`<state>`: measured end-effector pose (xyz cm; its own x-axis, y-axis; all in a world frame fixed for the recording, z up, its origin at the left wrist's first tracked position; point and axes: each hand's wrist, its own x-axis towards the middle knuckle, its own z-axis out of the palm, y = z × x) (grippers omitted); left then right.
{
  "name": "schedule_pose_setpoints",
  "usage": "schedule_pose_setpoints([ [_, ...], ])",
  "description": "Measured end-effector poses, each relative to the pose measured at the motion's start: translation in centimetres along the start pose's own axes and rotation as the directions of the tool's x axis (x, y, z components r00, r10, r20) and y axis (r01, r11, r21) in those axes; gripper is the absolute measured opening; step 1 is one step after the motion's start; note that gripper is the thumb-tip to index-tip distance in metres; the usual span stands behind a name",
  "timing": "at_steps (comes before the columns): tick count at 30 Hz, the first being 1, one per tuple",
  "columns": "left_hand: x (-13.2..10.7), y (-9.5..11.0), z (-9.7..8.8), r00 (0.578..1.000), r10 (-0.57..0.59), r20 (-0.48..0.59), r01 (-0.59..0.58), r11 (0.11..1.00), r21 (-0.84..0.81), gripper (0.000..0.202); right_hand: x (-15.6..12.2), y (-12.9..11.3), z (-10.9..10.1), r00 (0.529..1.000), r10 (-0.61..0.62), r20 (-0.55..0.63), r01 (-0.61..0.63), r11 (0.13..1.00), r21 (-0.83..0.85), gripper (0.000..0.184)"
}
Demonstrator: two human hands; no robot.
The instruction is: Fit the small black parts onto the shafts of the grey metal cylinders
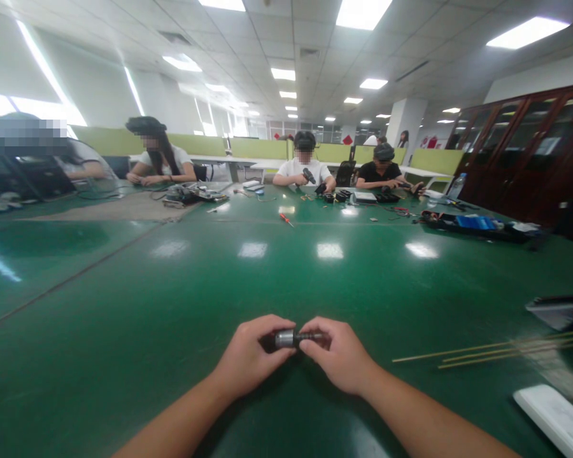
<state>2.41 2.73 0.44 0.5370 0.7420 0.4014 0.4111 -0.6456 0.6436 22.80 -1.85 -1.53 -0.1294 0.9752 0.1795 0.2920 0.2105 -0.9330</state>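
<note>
"What are the hands holding?"

"A small metal piece (285, 338) with a silver barrel and a thinner dark shaft. It's lying sideways between them, at the near side of the green worktop (291, 273), about midway across. I can't tell whether it's touching the surface."

"And the fingers (279, 357)?"

"The left hand (248, 353) is curling around the barrel end, thumb and forefinger closing on it from either side. The right hand (344, 356) is pinching the shaft, its fingertips nearly meeting. Both are gripping the same piece, and the hands are almost touching."

"What's lying nearby?"

"Off to the right, thin yellowish rods (424, 355) are pointing towards the hands. Nearer the viewer, a white slab (549, 416) is running out of view, and beyond the rods a grey and dark object (561, 312) is sitting by the right edge."

"Further away?"

"A red-handled screwdriver (283, 217) is lying alone past the middle. Near the far right, a black tray (437, 221) is carrying something blue (475, 222). Across the worktop, a person in a white shirt (291, 170) is holding a dark drill-like tool (309, 176), and behind, at right, glass-fronted wooden cabinets (525, 146) are lining the wall."
</note>
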Motion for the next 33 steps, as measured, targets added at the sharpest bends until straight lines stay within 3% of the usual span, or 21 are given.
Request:
schedule_pose_setpoints([
  [33,0.00,-0.13,0.00,1.000,-0.019,-0.022,0.019,1.000,-0.013,0.025,-0.05,-0.15,-0.04,1.000,0.007,-0.022,-0.006,1.000,0.005,0.012],
])
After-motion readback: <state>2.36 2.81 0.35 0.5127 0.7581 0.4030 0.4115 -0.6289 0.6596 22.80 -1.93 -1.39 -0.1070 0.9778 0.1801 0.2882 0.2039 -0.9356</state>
